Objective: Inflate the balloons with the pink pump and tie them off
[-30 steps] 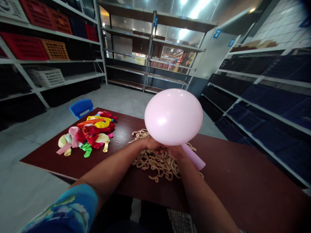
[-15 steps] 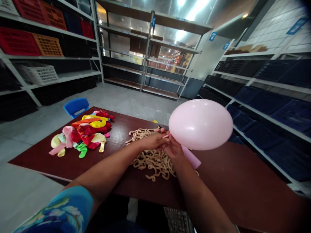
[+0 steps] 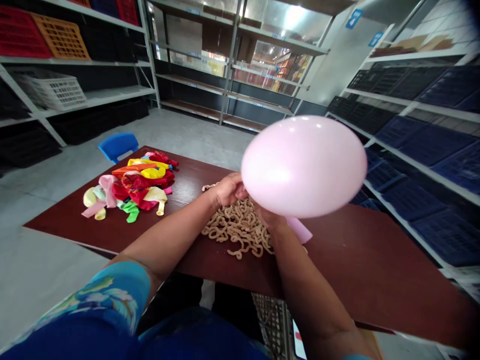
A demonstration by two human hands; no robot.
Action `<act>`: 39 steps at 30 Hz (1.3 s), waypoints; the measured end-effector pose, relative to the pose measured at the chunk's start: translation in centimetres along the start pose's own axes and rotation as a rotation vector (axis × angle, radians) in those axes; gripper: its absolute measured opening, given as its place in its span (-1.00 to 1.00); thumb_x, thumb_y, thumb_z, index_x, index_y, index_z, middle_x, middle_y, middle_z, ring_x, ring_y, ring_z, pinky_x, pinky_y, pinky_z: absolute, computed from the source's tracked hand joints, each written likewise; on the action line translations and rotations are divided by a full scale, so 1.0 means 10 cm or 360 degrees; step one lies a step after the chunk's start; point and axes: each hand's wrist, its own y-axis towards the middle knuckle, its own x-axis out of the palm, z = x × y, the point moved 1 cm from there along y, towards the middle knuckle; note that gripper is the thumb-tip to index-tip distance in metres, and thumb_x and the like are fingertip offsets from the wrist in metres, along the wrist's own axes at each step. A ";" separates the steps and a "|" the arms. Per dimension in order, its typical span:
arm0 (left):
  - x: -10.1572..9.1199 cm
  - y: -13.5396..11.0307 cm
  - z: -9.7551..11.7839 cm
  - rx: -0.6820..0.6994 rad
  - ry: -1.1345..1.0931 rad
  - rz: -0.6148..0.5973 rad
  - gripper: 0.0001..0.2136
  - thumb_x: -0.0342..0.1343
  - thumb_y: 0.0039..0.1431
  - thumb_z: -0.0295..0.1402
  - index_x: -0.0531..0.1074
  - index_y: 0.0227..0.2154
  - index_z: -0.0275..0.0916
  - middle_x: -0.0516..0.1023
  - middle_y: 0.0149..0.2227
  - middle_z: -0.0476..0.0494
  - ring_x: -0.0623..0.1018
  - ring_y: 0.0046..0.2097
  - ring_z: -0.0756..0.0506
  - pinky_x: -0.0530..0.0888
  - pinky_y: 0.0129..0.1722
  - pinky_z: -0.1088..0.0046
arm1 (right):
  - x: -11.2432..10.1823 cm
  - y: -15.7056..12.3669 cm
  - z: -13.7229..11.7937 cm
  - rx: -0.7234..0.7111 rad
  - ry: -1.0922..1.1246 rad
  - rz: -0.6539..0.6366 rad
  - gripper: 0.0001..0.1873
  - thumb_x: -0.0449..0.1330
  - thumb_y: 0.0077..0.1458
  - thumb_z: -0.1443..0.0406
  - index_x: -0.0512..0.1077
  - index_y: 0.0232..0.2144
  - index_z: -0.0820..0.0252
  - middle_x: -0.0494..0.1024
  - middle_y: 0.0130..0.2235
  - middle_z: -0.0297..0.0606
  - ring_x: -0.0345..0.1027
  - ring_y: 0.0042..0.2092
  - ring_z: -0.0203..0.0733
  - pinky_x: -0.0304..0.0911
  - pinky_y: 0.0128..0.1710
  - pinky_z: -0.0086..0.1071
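Note:
An inflated pale pink balloon [image 3: 303, 165] hovers above the dark red table [image 3: 352, 270], tilted to the right. My left hand [image 3: 229, 189] is closed at the balloon's neck, fingers curled. My right hand [image 3: 268, 217] sits just under the balloon, mostly hidden by it, and appears to grip the neck too. Below both hands lies a heap of beige hook-shaped clips [image 3: 236, 230]. A pink tube-like object [image 3: 300, 231] pokes out from under the balloon on the right.
A pile of flat, uninflated balloons in many colours [image 3: 131, 190] lies on the table's left part. A blue chair [image 3: 118, 145] stands behind it. Metal shelving with crates lines the left, back and right walls.
The balloon has swung from above my hands out to the right and risen closer to the camera. My hands have stayed at its neck over the clips. The view has tipped downward.

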 end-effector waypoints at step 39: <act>-0.24 0.09 -0.08 -0.0319 0.0483 0.0113 -0.81 -0.09 0.19 -0.27 0.26 -0.41 -0.30 0.44 -0.56 -0.09 0.43 -0.61 0.04 0.34 -0.63 0.57 | -0.16 -0.04 -0.10 -0.0239 0.0543 0.0283 -0.83 0.03 0.09 0.14 0.36 -0.38 0.04 0.46 -0.06 -0.34 0.42 -0.18 -0.24 0.33 -0.19 -0.21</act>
